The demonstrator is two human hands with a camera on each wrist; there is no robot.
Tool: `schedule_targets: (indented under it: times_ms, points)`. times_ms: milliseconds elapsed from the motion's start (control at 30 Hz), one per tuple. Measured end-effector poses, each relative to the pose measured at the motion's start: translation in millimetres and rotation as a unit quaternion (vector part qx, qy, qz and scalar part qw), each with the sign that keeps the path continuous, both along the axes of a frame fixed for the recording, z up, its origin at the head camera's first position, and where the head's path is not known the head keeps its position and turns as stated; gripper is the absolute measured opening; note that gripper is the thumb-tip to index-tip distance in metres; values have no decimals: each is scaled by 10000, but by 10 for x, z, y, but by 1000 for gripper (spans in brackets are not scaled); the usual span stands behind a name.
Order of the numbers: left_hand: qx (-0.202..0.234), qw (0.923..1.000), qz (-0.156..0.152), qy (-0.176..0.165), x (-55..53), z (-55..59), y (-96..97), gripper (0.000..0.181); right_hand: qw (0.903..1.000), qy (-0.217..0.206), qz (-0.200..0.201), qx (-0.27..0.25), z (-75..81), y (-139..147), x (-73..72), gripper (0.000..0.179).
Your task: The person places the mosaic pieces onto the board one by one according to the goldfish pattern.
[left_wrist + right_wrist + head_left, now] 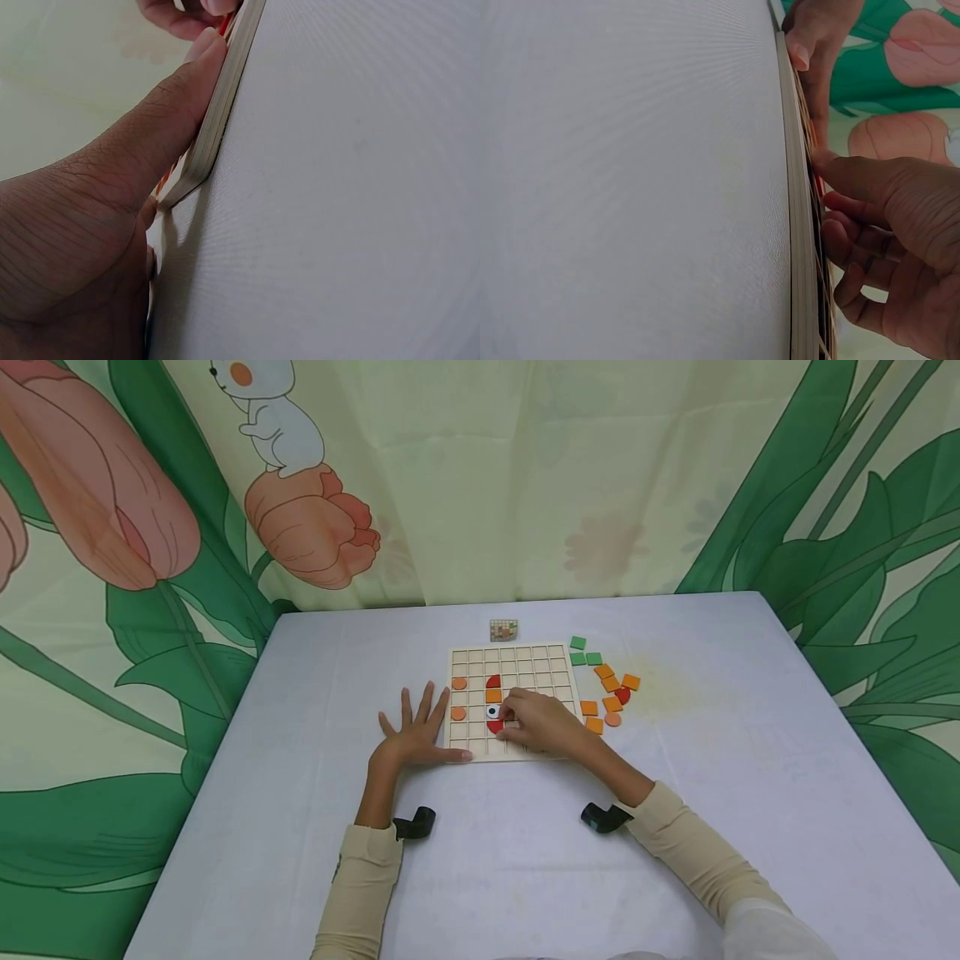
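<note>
A pale wooden grid board lies on the table. The left hand is spread beside its left side, the thumb resting on the near-left edge; the left wrist view shows this thumb along the rim. Over the board's middle, the right hand has thumb and index finger curled at a red rounded tile, pinching it at the grid. Above that tile sit a white eye tile, an orange square tile and a red curved tile. Two orange round tiles occupy the left column.
Right of the board lie loose green squares, several orange squares, a red tile and an orange round tile. A small patterned card is behind the board. The white-covered table meets a printed curtain.
</note>
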State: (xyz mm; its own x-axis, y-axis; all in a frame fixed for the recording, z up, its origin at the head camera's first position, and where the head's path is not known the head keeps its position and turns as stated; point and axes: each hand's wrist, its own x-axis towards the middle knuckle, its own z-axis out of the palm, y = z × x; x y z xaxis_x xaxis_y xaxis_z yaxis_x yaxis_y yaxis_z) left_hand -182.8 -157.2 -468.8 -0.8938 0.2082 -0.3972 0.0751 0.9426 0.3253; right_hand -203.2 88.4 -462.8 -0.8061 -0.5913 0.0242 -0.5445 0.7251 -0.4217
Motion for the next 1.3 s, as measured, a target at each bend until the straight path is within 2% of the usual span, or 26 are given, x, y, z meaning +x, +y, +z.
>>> schedule_targets:
  times_ms: [200,400,767,1067,1300]
  points:
    - [42,10000,6,21,4,4,0,123,9999,-67,-60,-45,7,78,8,28]
    - [55,10000,17,25,3,-7,1,122,9996,-108,-222,-137,78,206,49,24]
    - [35,10000,24,40,16,3,0,123,9929,-238,-1134,-252,95,642,65,19]
    - [-13,10000,21,-10,2,-29,-3,123,9866,-136,-1596,-295,86,1066,105,18]
    - [63,10000,45,9,25,-4,10,123,9817,-340,-1857,-248,77,1341,142,19]
